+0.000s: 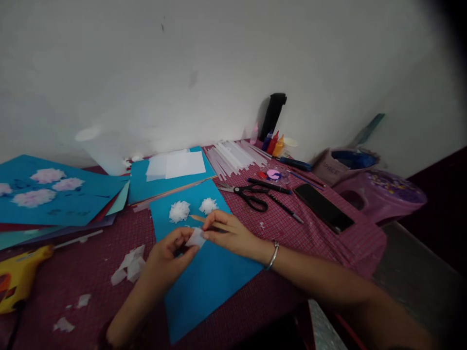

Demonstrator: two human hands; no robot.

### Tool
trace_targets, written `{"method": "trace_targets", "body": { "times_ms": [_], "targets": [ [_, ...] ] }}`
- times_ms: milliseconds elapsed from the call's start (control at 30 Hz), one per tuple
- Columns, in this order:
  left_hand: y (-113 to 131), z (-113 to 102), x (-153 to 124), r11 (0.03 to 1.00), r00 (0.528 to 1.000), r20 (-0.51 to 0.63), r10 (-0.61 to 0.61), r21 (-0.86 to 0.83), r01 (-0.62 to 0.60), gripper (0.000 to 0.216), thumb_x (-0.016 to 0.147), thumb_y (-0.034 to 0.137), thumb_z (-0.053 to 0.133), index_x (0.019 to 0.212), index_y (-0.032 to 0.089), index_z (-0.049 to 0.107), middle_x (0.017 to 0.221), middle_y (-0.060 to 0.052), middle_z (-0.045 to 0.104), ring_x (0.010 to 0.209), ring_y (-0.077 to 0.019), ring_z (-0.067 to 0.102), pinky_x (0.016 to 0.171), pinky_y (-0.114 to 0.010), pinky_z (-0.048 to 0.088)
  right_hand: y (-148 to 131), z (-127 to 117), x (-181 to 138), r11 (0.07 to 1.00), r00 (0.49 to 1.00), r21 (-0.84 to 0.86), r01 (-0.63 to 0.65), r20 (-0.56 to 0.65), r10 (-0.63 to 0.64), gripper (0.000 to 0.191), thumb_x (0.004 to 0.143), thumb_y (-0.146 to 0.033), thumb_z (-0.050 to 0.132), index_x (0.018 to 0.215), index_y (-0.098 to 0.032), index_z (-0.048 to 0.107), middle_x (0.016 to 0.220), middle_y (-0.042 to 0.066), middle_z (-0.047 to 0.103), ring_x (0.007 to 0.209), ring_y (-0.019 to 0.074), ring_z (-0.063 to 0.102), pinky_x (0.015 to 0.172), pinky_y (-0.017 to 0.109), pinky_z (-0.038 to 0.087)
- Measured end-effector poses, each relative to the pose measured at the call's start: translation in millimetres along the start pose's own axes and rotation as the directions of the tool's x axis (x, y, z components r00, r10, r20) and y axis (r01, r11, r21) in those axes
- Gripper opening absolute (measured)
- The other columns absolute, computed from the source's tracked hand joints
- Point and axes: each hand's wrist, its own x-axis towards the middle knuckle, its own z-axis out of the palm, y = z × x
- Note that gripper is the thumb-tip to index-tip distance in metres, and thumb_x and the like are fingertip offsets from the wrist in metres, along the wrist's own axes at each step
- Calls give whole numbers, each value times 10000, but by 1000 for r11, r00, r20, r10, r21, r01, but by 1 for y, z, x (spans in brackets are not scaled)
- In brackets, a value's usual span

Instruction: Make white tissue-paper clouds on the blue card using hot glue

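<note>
My left hand point(175, 253) pinches a small piece of thin white paper point(197, 238) between thumb and fingers. Close against its right side, my right hand point(228, 233) has its fingers closed round a pencil-like wooden stick point(197, 218), whose pointed end sticks out to the left. The right fingertips also touch the paper's edge. Both hands are just above a blue sheet point(211, 291). On that sheet, beyond the hands, sit two fluffy white paper tufts, a left one point(179, 211) and a smaller right one point(208, 205).
Loose white paper pieces point(134, 267) and a yellow glue gun point(25, 277) lie left. Black-handled scissors point(251, 194), a black pen point(270, 185) and a phone point(323, 206) lie right. White paper strips point(237, 155) and paint bottles point(273, 142) stand toward the wall. A flower picture point(73, 209) lies far left.
</note>
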Motion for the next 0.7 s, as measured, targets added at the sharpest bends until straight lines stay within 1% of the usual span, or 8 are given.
{"method": "trace_targets", "body": {
  "times_ms": [100,200,267,333,400,533,633,700],
  "targets": [
    [-2,-1,3,999,998,-47,-46,-16,45,185,653,304,676,790,196,614,657,32,620,605,-121,570,559,-222,437,2,6,-2,999,999,-31,-37,-25,37,121,751,-153,647,745,-179,529,701,-44,514,617,87,470,591,220,401],
    [0,-12,5,995,990,-102,-98,-11,97,201,621,346,694,683,186,590,541,61,517,495,-91,464,473,-203,356,5,6,-1,999,999,-3,-43,13,43,80,776,-163,619,785,-181,542,718,-33,547,651,98,514,617,227,425],
    [2,-21,5,996,986,-140,-88,-29,85,206,626,358,696,684,185,601,553,55,520,512,-91,463,487,-204,358,7,2,1,999,1000,35,-14,20,13,45,820,-203,580,851,-178,558,769,-11,590,691,107,560,652,242,452],
    [2,-30,5,997,979,-194,-69,-55,60,192,643,353,694,698,188,611,579,42,547,548,-101,490,510,-207,373,10,-4,4,998,1000,51,21,-13,-21,113,864,-269,537,907,-171,571,797,9,619,685,109,584,651,249,464],
    [1,-37,4,994,968,-238,-74,-91,53,188,661,349,692,680,192,592,581,31,567,560,-106,505,510,-205,373,12,-12,6,999,999,20,31,-44,-30,216,892,-352,503,932,-162,594,749,8,618,607,100,564,582,234,445],
    [-1,-37,6,975,962,-243,-128,-210,77,224,657,341,706,660,194,536,546,35,576,517,-99,505,489,-201,374,16,-21,7,992,998,-128,18,-58,-26,366,904,-464,469,895,-144,646,675,-5,563,502,81,465,472,212,356],
    [-3,-34,7,958,967,-206,-152,-271,93,230,641,338,717,699,196,546,542,40,578,494,-98,499,478,-205,383,16,-21,6,981,1000,-193,15,-18,-19,382,897,-478,484,846,-138,653,735,20,584,548,93,483,502,220,378],
    [-5,-33,7,959,969,-189,-156,-263,103,223,654,346,714,738,193,576,542,42,570,498,-96,499,480,-205,385,17,-18,6,978,1000,-209,11,23,-6,371,903,-463,483,821,-139,646,774,34,599,569,97,496,518,223,395]
  ]
}}
